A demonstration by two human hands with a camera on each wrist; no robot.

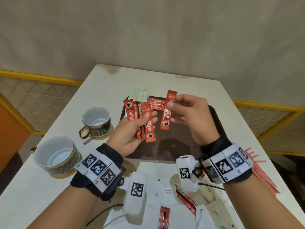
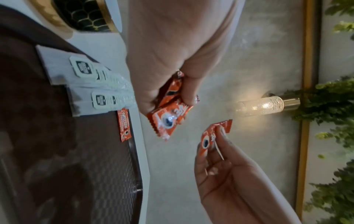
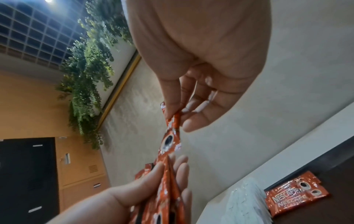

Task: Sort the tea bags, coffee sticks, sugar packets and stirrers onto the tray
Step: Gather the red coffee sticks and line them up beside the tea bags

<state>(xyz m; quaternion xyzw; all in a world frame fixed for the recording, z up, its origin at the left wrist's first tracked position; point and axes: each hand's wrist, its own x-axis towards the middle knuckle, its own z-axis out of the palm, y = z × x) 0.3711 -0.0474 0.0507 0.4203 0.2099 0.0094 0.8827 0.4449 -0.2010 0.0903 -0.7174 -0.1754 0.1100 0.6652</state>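
Nearest the body, on the white table (image 1: 41,200): loose white sugar packets (image 1: 166,194) printed "WHITE SUGAR", with a few red coffee sticks (image 1: 164,217) lying among them; pink stirrers (image 1: 262,176) in a bundle at the right edge, partly hidden by the right wrist strap. Left of the forearm, a patterned cup (image 1: 56,156) with gold trim, upright. Next out, both hands held above the dark brown tray (image 1: 165,146). Left hand (image 1: 132,136) palm up, thumb pressed across a fan of three coffee sticks (image 1: 149,124); the left wrist view shows the fingers curled round them (image 2: 168,119). Right hand (image 1: 189,116) pinches a single coffee stick (image 1: 167,111) between thumb and fingertips, the stick hanging roughly upright, clear of the tray and just beside the left hand's fan; the same pinch reads in the right wrist view (image 3: 170,136). Second cup (image 1: 96,122) upright on the table left of the tray. At the tray's far edge: two coffee sticks on tray (image 1: 156,104) lying side by side, and left of them pale tea bags (image 1: 138,95) overlapping the far left corner; in the left wrist view the tea bags (image 2: 99,84) are stacked against the rim.
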